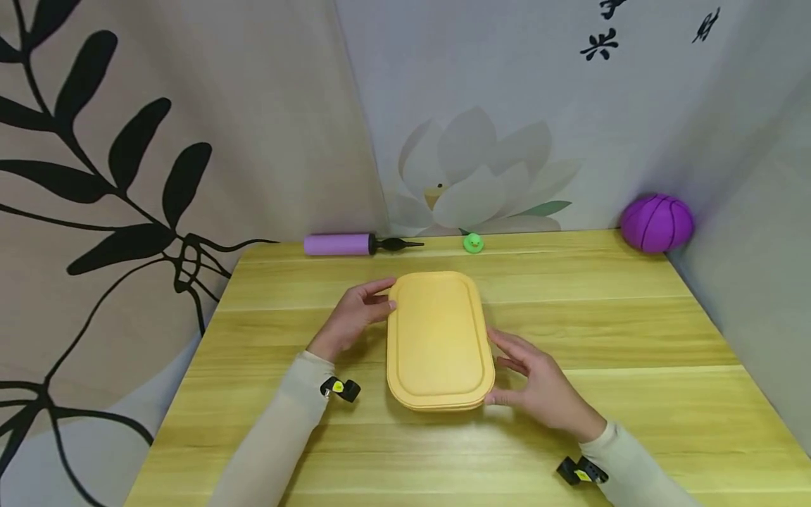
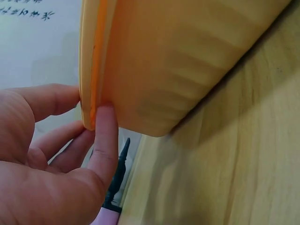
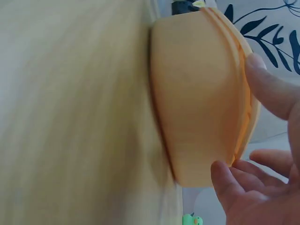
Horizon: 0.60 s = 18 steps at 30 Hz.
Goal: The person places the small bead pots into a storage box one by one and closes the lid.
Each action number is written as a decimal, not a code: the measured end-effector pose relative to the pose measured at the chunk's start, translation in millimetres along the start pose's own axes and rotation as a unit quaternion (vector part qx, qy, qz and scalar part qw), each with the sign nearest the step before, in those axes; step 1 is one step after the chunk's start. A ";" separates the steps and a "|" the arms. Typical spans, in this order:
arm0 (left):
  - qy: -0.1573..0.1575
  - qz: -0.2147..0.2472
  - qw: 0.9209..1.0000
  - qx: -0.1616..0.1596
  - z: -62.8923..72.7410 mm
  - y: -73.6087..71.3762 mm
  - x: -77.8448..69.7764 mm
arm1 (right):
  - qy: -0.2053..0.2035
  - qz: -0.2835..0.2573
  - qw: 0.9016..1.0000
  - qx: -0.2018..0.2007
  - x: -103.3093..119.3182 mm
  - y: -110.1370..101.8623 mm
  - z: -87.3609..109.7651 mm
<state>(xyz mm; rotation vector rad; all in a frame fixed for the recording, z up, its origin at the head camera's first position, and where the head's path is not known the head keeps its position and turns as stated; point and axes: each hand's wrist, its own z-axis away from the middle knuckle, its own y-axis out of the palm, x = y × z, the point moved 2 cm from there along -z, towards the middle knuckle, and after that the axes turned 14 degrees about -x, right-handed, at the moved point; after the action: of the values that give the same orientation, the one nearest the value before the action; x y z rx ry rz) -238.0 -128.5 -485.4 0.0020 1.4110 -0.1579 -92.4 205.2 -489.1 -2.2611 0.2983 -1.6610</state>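
Observation:
A yellow lidded box (image 1: pixel 440 338) sits upright on the wooden table, its flat rounded lid closed over tapering walls. At its far left corner my left hand (image 1: pixel 355 317) pinches the lid's rim; in the left wrist view the thumb (image 2: pixel 107 136) is against the underside of the rim and a finger lies on the outer side. My right hand (image 1: pixel 541 387) holds the right edge, with the thumb at the near corner and the fingertips farther along. Seen from the right wrist, the thumb (image 3: pixel 269 86) presses the lid's edge, while the other fingertips meet the rim lower down.
Behind the box, along the table's back edge, lie a purple hand pump (image 1: pixel 338 244) with a black nozzle and a small green duck (image 1: pixel 473 243). A purple ball (image 1: pixel 657 223) rests in the back right corner. Printed wall coverings border the table (image 1: pixel 608 282).

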 end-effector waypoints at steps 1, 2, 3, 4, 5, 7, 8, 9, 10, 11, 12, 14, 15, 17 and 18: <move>0.001 -0.003 1.000 0.000 0.4 0.4 0.5 | -0.005 0.002 1.000 0.002 -1.1 0.3 0.6; 0.002 -0.004 1.000 -0.001 0.6 0.8 0.9 | -0.008 0.003 1.000 0.006 -2.1 0.4 1.2; 0.001 -0.005 1.000 -0.003 0.8 1.3 1.2 | -0.012 0.005 1.000 0.009 -3.0 0.4 1.5; 0.003 -0.009 1.000 -0.003 0.8 1.6 1.4 | -0.015 0.009 1.000 0.011 -3.9 0.5 1.7; 0.005 -0.013 1.000 -0.004 0.7 2.1 1.6 | -0.015 0.009 1.000 0.014 -4.6 0.6 1.6; 0.007 -0.019 1.000 -0.006 0.7 3.1 1.7 | -0.018 0.014 1.000 0.019 -5.0 0.6 1.1; 0.006 -0.019 1.000 -0.006 0.6 3.9 1.8 | -0.017 0.019 0.999 0.019 -4.9 0.4 0.9; 0.005 -0.018 1.000 -0.005 0.7 4.7 1.9 | -0.017 0.023 0.999 0.018 -4.5 0.4 0.6; 0.004 -0.018 1.000 -0.005 0.8 5.6 1.8 | -0.017 0.028 0.999 0.016 -3.9 0.4 0.3; 0.003 -0.018 1.000 -0.004 1.1 6.4 1.6 | -0.018 0.034 0.999 0.013 -2.9 0.9 -0.5; 0.001 -0.018 1.000 -0.004 1.5 7.0 1.6 | -0.020 0.043 0.999 0.010 -1.8 1.4 -1.4; -0.003 -0.017 1.000 -0.005 2.1 8.1 2.0 | -0.021 0.058 0.998 0.004 1.4 1.7 -3.2; -0.004 -0.017 1.000 -0.004 2.6 8.6 2.1 | -0.022 0.067 0.997 0.002 3.1 1.7 -4.2; -0.003 -0.019 1.000 -0.003 3.7 9.9 2.1 | -0.028 0.084 0.996 0.001 6.4 1.1 -5.8; 0.000 -0.021 1.000 -0.002 4.1 10.7 2.0 | -0.028 0.089 0.996 0.001 7.8 0.3 -6.3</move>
<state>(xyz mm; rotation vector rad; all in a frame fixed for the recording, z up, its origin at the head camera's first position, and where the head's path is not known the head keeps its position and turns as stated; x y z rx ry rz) -232.5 -118.6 -487.7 -0.0309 1.4118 -0.1892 -96.0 201.4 -480.6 -2.2035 0.4701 -1.5052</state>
